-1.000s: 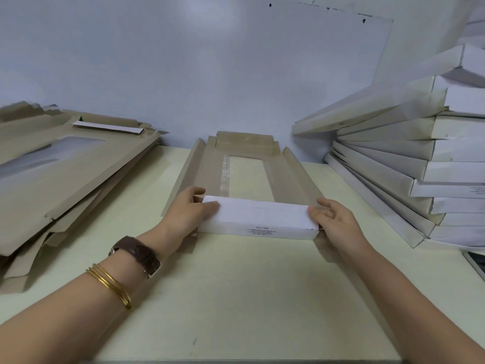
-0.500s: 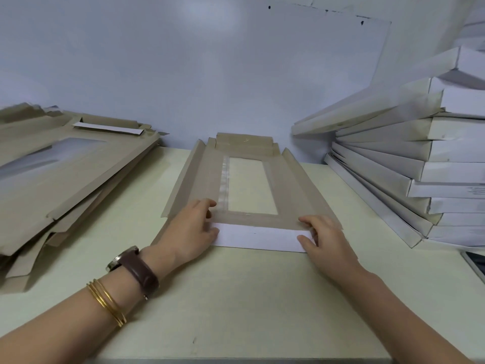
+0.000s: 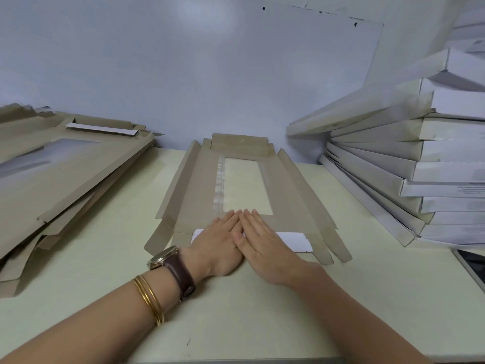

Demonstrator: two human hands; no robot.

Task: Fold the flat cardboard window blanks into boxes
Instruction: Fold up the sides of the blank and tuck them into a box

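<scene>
Cardboard blank (image 3: 286, 185) lies flat on table (image 3: 236, 311); unfolded stock (image 3: 65, 179) left of it, finished boxes (image 3: 420, 166) right of it. Left hand (image 3: 220, 240) and right hand (image 3: 262, 243), touching side by side at its near end, press the white flap (image 3: 294, 241) down, fingers straight, grasping nothing: judged to set the crease.

Brown window blank (image 3: 286, 190) flat on table, side flaps raised, white near flap folded inward.

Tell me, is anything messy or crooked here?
Yes. The white boxes on the right sit askew, the top ones tilted and jutting left. The brown blanks on the left are splayed, edges uneven.
</scene>
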